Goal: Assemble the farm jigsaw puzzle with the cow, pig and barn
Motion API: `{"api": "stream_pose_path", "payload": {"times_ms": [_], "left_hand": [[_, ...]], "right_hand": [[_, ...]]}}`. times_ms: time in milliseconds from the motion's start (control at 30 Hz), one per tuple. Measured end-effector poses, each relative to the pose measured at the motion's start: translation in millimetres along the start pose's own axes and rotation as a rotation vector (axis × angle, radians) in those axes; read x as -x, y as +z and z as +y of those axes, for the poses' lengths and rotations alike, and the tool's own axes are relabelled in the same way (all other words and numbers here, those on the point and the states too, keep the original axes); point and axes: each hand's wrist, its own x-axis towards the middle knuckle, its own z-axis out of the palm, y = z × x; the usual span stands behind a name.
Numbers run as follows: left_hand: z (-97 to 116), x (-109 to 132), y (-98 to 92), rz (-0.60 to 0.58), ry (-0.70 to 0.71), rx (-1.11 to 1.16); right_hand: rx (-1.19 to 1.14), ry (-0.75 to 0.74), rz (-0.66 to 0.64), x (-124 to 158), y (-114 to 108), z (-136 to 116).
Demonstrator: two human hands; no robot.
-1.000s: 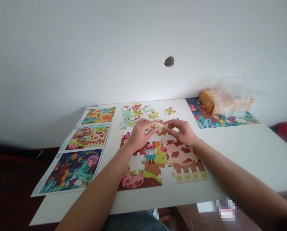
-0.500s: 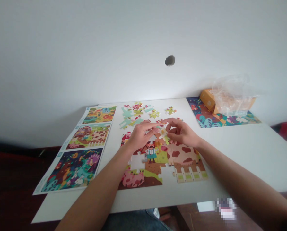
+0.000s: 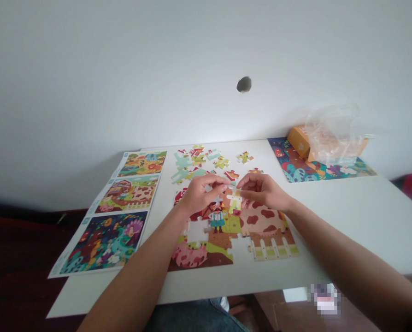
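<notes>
Above the partly joined farm puzzle [image 3: 220, 249], my right hand [image 3: 264, 191] pinches a puzzle piece with a white fence and green grass [image 3: 235, 203]. My left hand [image 3: 204, 191] is beside it on the left, fingers curved and thumb close to the piece's upper left; whether it touches the piece I cannot tell. Joined pieces show a farmer [image 3: 216, 219], a pink pig [image 3: 191, 255], a cow [image 3: 264, 221] and a fence strip [image 3: 275, 250]. Gaps show left of the farmer and at the bottom middle. My hands hide part of the puzzle's top.
Loose pieces [image 3: 183, 160] lie behind my hands. A sheet with three pictures [image 3: 114, 207] is at the left. At the back right, a dark forest puzzle [image 3: 289, 163] lies under an orange box [image 3: 298, 142] and a clear plastic bag [image 3: 337, 138].
The fence piece has turned more upright and moved slightly down between my hands. My hands have drawn a little apart, and loose pieces behind them now show.
</notes>
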Motion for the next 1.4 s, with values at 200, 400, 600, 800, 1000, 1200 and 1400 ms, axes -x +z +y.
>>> {"api": "stream_pose_path", "payload": {"times_ms": [200,400,600,800,1000,1200,1400], "left_hand": [[2,2,-3.5,-0.075,-0.080,0.081],[6,2,-4.2,-0.206,-0.088,0.079],[5,5,2.3,-0.490,-0.081,0.135],[8,6,1.7,-0.605,-0.201,0.115],[13,7,-5.6,-0.765,-0.383,0.166],[14,9,-7.5,-1.065,-0.457,0.394],[14,11,-6.6,-1.175,-0.506,0.502]], "right_hand": [[-0.033,-0.025,0.134,0,-1,4],[0.053,0.007,0.131,4,-2,-4],[0.100,0.133,-0.133,14,8,-9],[0.257,0.343,-0.343,26,15,-9],[0.345,0.399,-0.386,28,18,-6],[0.532,0.390,-0.391,26,20,-4],[0.690,0.343,-0.389,26,19,-6]]}}
